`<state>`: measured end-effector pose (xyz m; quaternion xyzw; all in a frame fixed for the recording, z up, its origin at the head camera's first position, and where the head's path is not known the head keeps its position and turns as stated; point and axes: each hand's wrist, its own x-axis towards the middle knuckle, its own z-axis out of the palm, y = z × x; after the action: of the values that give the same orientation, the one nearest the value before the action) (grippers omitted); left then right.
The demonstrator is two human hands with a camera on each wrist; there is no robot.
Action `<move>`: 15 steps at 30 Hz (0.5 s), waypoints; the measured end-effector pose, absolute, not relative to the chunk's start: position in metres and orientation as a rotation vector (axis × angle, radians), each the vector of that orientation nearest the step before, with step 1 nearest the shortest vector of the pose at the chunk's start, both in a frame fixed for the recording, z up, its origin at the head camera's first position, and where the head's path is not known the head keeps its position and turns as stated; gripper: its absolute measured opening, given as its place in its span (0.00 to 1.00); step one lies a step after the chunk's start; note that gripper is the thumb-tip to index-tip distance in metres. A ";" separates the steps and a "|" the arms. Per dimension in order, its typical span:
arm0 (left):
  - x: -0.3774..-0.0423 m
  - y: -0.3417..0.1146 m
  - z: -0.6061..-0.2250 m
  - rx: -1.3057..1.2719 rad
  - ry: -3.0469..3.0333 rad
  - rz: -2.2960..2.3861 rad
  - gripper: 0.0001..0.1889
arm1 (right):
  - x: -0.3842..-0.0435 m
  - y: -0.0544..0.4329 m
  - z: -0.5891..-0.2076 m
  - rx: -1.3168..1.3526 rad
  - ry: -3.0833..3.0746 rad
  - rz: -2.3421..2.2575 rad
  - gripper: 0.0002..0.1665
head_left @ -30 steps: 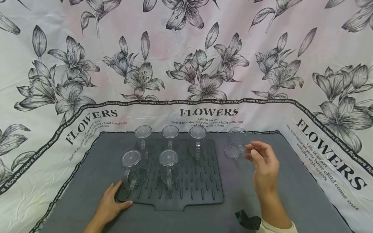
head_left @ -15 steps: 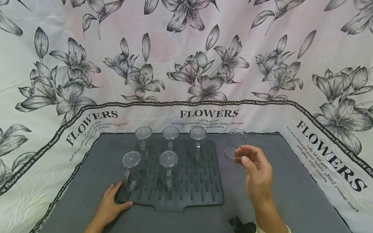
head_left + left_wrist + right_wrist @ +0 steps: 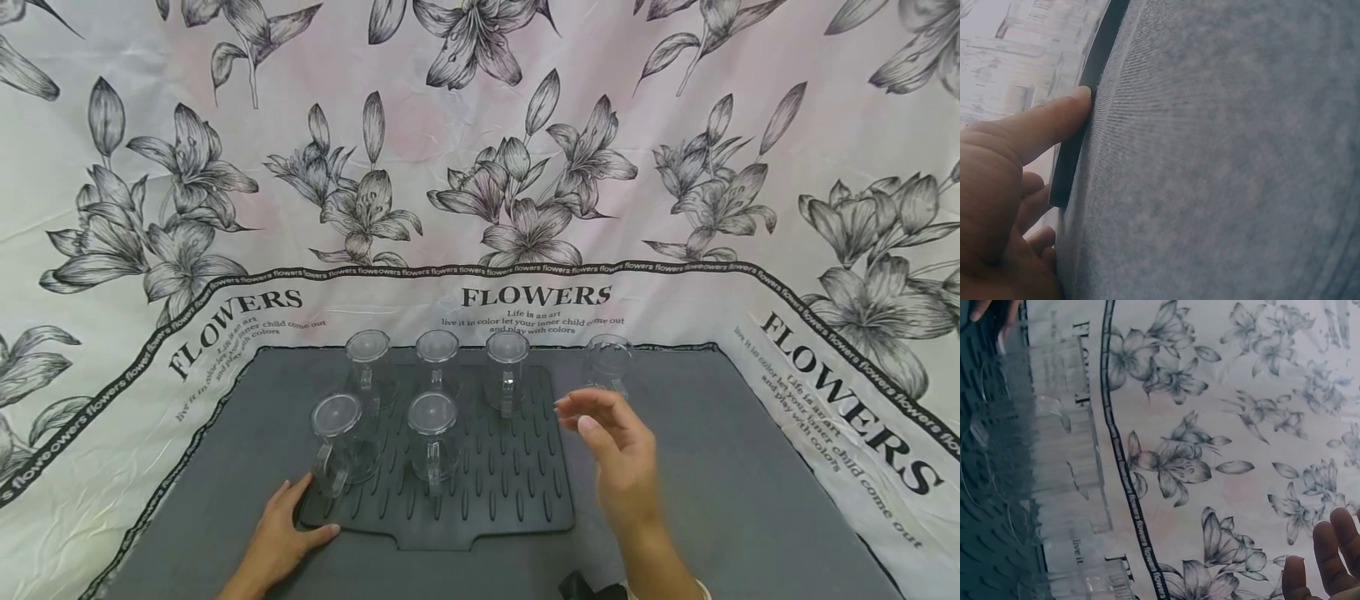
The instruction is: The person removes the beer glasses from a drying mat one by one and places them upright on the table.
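Observation:
My left hand rests at the near left corner of a dark ridged drying mat. Its thumb touches the mat's front edge and its other fingers lie along the left side. Clear glass mugs stand bottom-up on the mat: a back row of three, one being the back right mug, and two in front, the front left mug and front middle mug. My right hand, holding nothing, hovers by the mat's right edge with fingers loosely bent. Behind it another glass mug, partly hidden, stands off the mat.
A grey cloth covers the table. White flower-printed fabric hangs behind and along both sides. A black device shows by the right wrist at the lower edge of the head view.
My right hand has moved left and a little nearer, away from the mug off the mat and across toward the mat's right edge. The left hand and the mugs have stayed in place.

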<state>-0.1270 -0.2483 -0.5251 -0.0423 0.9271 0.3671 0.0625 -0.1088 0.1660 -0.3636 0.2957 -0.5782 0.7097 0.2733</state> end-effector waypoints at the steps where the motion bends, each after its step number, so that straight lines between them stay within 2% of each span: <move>1: -0.128 -0.248 -0.525 -0.130 2.802 1.108 0.56 | -0.109 0.164 -0.364 0.782 -1.580 1.903 0.12; 15: -0.127 -0.247 -0.525 -0.134 2.811 1.085 0.56 | -0.113 0.144 -0.382 0.761 -1.754 1.914 0.12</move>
<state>-0.1267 -0.2470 -0.5248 -0.0442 0.9302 0.3590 0.0628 -0.1131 0.1442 -0.3815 0.2746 -0.6330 0.6907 0.2164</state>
